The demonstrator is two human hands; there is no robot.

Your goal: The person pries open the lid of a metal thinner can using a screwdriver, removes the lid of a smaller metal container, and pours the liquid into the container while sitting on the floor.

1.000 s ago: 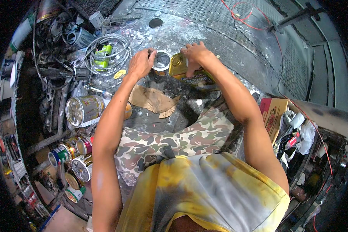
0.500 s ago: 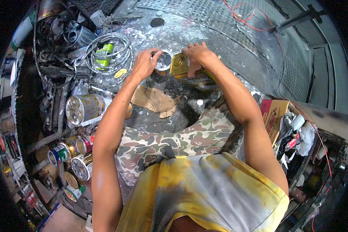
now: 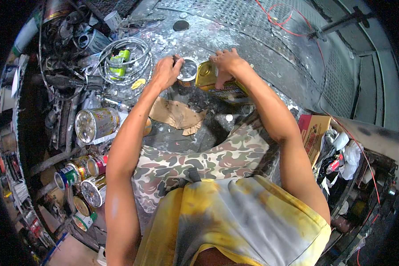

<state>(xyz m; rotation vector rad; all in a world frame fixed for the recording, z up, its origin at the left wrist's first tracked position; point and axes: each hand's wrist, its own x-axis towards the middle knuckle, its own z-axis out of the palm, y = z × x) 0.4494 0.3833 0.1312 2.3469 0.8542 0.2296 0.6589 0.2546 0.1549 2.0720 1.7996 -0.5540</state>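
At the far middle of the work area, my left hand (image 3: 166, 72) is at the left rim of an open round tin (image 3: 187, 81), thumb and fingers closed on its edge. The fingers' far side is partly hidden. Grey-looking contents or inner walls show inside the tin. Just right of it is a yellow rectangular metal can (image 3: 204, 81) with a round fitting on its top. My right hand (image 3: 227, 64) grips this can from above, thumb down its near side and fingers over the far side. Tin and can stand close together.
Torn brown paper (image 3: 177, 114) and a small white disc (image 3: 229, 117) lie nearer me. Leftward are a coiled hose (image 3: 125, 60), a green packet (image 3: 119, 64) and several paint cans (image 3: 95, 125). A black lid (image 3: 180, 25) lies beyond; a cardboard box (image 3: 314, 135) is at right.
My left thumb and fingers have shifted slightly at the tin's rim. My right hand and the yellow can are almost unmoved.
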